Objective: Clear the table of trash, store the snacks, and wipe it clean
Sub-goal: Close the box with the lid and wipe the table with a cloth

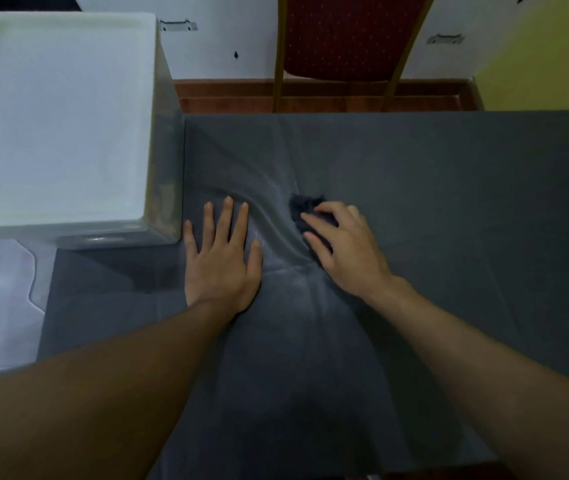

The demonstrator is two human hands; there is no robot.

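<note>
Now left hand (222, 252) lies flat on tablecloth (449, 202); right hand (343, 244) grips dark rag (305, 204).

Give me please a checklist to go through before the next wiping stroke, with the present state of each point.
1. The right hand grips the dark cloth: ok.
2. The left hand lies flat on the grey tablecloth, fingers straight: ok.
3. The tablecloth is smooth ahead of the cloth: not ok, folds bunch up between the two hands.
4. The white lid sits on the container: ok.
5. The snacks are stored inside the container: cannot tell, its wall is blurred.
6. The cloth is damp enough: cannot tell.
</note>
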